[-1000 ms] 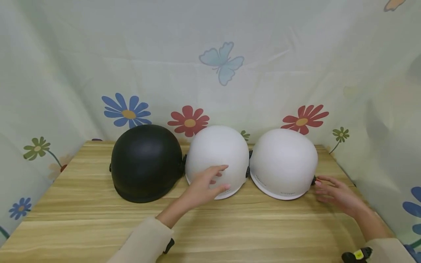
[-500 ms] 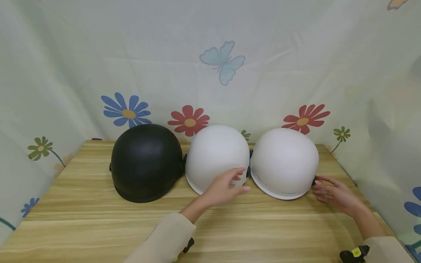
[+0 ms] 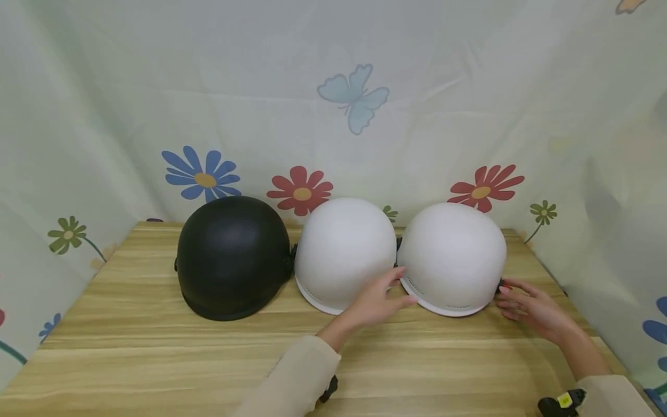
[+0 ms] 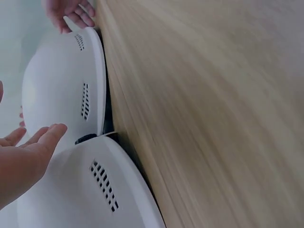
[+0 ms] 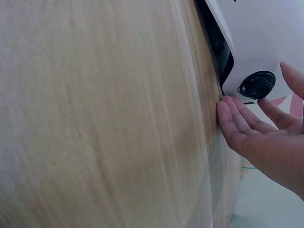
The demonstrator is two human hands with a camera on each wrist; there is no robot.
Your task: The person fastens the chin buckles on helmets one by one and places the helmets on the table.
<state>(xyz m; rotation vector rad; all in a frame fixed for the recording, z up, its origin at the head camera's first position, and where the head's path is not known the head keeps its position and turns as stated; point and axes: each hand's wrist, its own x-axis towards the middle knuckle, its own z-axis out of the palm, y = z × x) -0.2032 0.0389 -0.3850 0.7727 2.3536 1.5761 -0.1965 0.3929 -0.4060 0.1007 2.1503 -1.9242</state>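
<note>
Sitting crown-up on the wooden table (image 3: 208,365), the rightmost white helmet (image 3: 452,255) is pointing its vented rim (image 3: 453,311) toward the camera; which way its long axis is running, I cannot tell. The right hand (image 3: 537,311) is holding its fingers extended, one fingertip at the helmet's round black knob (image 5: 257,85). The left hand (image 3: 376,302) is hovering, spread, before the gap beside the middle white helmet (image 3: 341,249). Both smooth shells are curving into domes.

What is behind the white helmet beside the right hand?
Behind the white helmet, a pale cloth with a printed red flower shows. The helmet covers the wood-grain tabletop directly behind it, so anything there cannot be seen.
</note>
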